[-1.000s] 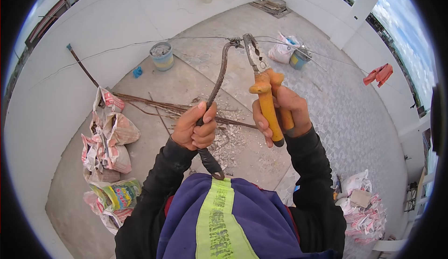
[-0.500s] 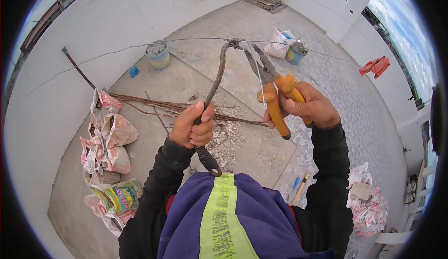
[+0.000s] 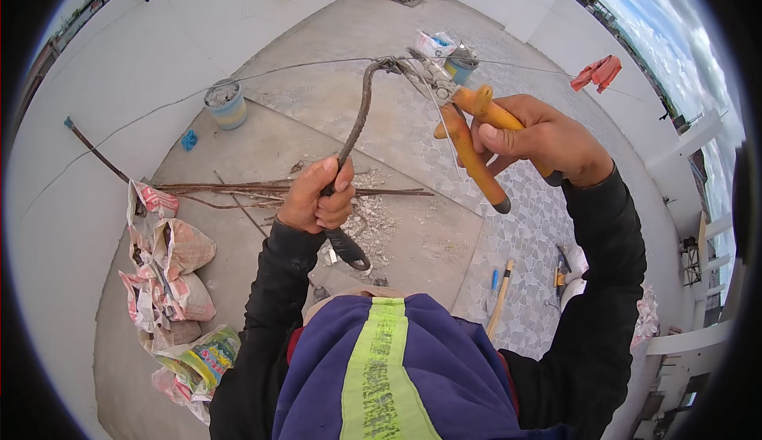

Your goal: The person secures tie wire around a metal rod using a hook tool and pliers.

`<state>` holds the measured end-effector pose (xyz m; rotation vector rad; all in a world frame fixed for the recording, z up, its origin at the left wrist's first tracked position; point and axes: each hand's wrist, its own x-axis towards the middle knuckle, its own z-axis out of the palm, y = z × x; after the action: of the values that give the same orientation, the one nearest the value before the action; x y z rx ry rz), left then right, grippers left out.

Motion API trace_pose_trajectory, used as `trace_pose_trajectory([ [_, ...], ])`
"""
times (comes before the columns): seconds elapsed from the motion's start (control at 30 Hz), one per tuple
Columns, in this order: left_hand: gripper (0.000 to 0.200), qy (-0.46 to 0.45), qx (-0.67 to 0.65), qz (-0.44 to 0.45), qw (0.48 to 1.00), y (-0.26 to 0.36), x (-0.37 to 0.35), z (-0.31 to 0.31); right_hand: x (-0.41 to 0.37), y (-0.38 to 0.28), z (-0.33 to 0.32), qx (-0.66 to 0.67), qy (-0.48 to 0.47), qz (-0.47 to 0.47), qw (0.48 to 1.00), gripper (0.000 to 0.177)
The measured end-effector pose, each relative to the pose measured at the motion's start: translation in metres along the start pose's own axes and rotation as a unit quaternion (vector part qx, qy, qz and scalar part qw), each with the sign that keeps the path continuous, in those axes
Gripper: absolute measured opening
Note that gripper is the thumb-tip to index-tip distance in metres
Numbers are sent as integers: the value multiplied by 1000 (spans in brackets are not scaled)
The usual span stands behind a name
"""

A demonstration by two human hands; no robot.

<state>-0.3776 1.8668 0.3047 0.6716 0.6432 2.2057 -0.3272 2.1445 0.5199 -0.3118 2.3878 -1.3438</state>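
In my left hand [image 3: 321,195] is a bent metal rod [image 3: 363,115] with a black-wrapped grip, fingers closed round it. Its curved upper end meets a thin wire [image 3: 302,65] strung across the view, where a dark twisted knot shows. My right hand [image 3: 548,138] grasps the orange handles of a pair of pliers [image 3: 480,172], with the handles spread apart. The metal jaws lie over the wire, close beside the rod's hooked end. A loose, pale wire end hangs down past the pliers' handles.
Rusty steel bars [image 3: 270,190] lie on the concrete floor by scattered rubble. Filled sacks [image 3: 186,249] line the left wall. Buckets [image 3: 227,107] stand further back. A red cloth [image 3: 597,73] hangs on the wire at right. A wooden-handled tool [image 3: 500,301] lies on the tiles.
My right hand has shifted right and slightly up, and the pliers have tilted flatter. My left hand has moved a little left and up with the rod. The whole view has shifted too.
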Motion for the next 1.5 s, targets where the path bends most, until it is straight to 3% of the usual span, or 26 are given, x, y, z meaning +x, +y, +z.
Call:
trace_pose_trajectory([
  [0.07, 36, 3, 31, -1, 1000, 1, 1, -2, -1, -8, -1, -69, -14, -13, 997, 51],
  [0.3, 38, -3, 39, -15, 999, 6, 1, -7, 10, -40, -11, -128, -62, 64, 988, 53],
  [0.63, 38, -33, 71, -31, 996, 6, 0, -16, -1, -74, 8, -236, -23, 146, 960, 51],
  [0.8, 38, -12, 55, -25, 998, -3, -3, -12, 3, -43, 17, -219, -6, 40, 975, 48],
  [0.87, 37, -20, 24, -16, 999, -5, -3, -6, 6, -30, 16, -247, -1, 67, 967, 47],
  [0.93, 36, -15, 8, -17, 1000, -5, -3, 4, 8, -20, 22, -243, 43, -16, 969, 58],
  [0.97, 36, -15, -12, -23, 1000, -5, -3, 9, 7, -23, 33, -158, 65, -20, 985, 43],
  [1.1, 35, -21, -69, -37, 997, -7, -2, 19, 25, 15, 47, -134, 106, -30, 985, 38],
  [1.17, 35, -16, -84, -37, 996, -6, -3, 24, 47, 47, 56, -140, 186, -214, 949, 30],
  [1.2, 36, -16, -105, -42, 993, -5, -4, 27, 58, 59, 58, -134, 178, -223, 949, 30],
  [1.3, 35, -35, -175, -40, 983, -6, -6, 41, 102, 90, 67, -126, 290, -345, 884, 17],
  [1.43, 37, -11, -200, -31, 979, -5, -8, 64, 174, 111, 74, -75, 333, -436, 832, 15],
  [1.5, 36, -41, -261, -19, 964, -11, -9, 77, 220, 111, 75, -88, 423, -564, 704, 11],
])
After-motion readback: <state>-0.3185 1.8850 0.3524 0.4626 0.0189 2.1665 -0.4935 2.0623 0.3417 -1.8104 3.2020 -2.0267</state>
